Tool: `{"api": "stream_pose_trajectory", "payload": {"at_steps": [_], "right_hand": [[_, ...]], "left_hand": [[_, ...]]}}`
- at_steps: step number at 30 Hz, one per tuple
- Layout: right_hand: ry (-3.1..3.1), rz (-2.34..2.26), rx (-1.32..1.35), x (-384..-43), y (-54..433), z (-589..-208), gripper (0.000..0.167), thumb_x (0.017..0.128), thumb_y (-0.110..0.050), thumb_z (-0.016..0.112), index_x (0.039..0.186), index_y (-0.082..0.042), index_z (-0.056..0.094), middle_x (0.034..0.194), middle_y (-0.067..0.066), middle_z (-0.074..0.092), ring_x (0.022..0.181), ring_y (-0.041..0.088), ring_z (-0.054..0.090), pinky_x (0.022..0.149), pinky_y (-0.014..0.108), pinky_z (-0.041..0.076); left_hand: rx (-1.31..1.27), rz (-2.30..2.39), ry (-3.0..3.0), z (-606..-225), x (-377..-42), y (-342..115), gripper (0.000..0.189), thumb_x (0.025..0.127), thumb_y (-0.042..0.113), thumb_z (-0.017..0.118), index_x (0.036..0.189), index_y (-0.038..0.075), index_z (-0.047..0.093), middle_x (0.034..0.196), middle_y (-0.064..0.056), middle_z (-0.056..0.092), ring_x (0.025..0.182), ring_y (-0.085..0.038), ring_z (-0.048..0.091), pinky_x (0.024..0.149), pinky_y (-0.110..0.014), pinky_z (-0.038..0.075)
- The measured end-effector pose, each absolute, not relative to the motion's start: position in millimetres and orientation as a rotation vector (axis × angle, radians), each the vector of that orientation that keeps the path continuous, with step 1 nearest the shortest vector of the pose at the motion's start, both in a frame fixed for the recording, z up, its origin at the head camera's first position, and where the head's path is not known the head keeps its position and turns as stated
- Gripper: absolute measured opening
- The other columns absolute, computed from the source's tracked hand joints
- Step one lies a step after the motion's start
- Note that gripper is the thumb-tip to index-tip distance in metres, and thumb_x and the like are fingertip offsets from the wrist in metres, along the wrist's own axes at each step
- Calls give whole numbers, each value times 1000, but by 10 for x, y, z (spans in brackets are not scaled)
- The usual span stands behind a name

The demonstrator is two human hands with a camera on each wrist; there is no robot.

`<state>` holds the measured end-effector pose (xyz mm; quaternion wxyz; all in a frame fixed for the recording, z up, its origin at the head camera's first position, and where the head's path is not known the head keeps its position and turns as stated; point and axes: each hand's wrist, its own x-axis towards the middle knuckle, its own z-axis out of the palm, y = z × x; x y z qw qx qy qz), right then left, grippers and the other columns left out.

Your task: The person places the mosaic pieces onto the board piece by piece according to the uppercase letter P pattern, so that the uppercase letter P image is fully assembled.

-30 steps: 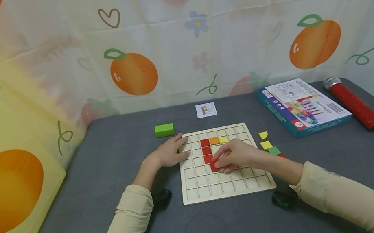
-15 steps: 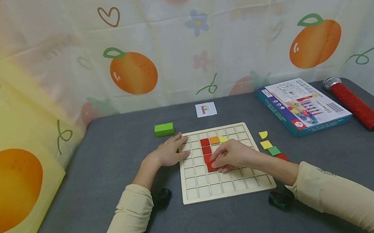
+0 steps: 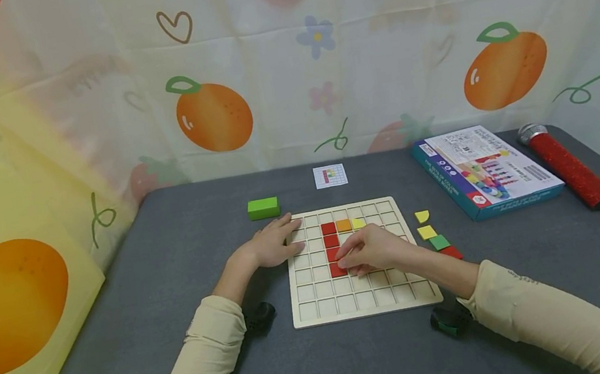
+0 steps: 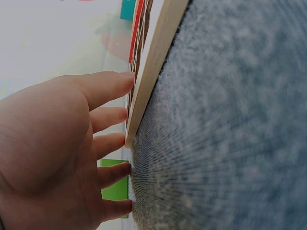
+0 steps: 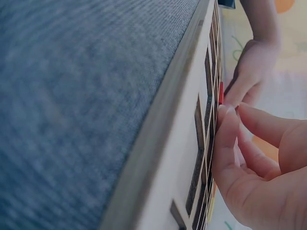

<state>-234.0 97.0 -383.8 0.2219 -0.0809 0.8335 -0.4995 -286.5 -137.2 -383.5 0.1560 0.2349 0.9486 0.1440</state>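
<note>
A wooden grid board (image 3: 320,309) lies on the dark table. On it, a column of red square tiles (image 3: 331,240) runs down from an orange tile (image 3: 344,225) and a yellow tile (image 3: 358,223) in the same row. My right hand (image 3: 373,251) has thumb and fingertips curled at the lowest red tile (image 3: 337,269), pinching its right side; the fingers hide part of it. In the right wrist view that red tile (image 5: 221,93) shows as a thin edge beside the fingertips. My left hand (image 3: 271,245) rests with spread, straight fingers on the board's left edge.
Right of the board lie two yellow pieces (image 3: 427,232), a green tile (image 3: 440,242) and a red tile (image 3: 452,252). Behind stand a green block (image 3: 263,209), a pattern card (image 3: 330,176), a blue box (image 3: 494,171) and a red microphone (image 3: 571,171).
My right hand has moved slightly left with the red tile, which now lines up under the red column. The left hand stays in place.
</note>
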Motion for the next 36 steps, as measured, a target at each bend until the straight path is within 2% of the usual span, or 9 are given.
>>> {"api": "stream_pose_trajectory", "payload": {"at_steps": [7, 14, 21, 30, 36], "right_hand": [[2248, -1389, -288, -2346, 1021, -3827, 19, 89, -15, 70, 102, -2, 72, 79, 7, 68, 67, 16, 63, 65, 27, 54], [2170, -1422, -350, -2387, 1146, -3842, 31, 94, -23, 63, 116, -2, 66, 92, 9, 69, 81, 21, 66, 75, 31, 54], [2090, -1492, -416, -2426, 1323, -3779, 39, 101, -25, 50, 127, 3, 58, 101, 14, 65, 89, 23, 62, 81, 32, 53], [1970, -1671, -313, -2464, 1539, -3694, 54, 101, -34, 48, 132, 10, 48, 109, 23, 59, 92, 24, 61, 85, 31, 51], [1966, -1737, -277, -2457, 1687, -3658, 59, 102, -37, 45, 135, 12, 43, 111, 19, 59, 99, 25, 61, 90, 34, 49]], "left_hand": [[674, 412, 2718, -3831, -2857, -1377, 61, 101, 35, 47, 151, 7, 27, 156, -18, 15, 142, -36, 13, 108, -59, 15], [690, 416, 2716, -3837, -2861, -1378, 61, 101, 34, 47, 151, 6, 27, 156, -19, 15, 141, -37, 13, 108, -59, 15], [697, 414, 2714, -3832, -2854, -1384, 61, 101, 34, 47, 151, 6, 27, 156, -19, 15, 142, -37, 13, 108, -59, 15], [686, 413, 2711, -3823, -2855, -1386, 61, 101, 34, 47, 151, 7, 27, 156, -18, 14, 142, -36, 12, 108, -59, 14], [677, 414, 2718, -3831, -2857, -1379, 61, 101, 35, 47, 151, 7, 27, 156, -17, 15, 142, -35, 13, 109, -58, 14]]}}
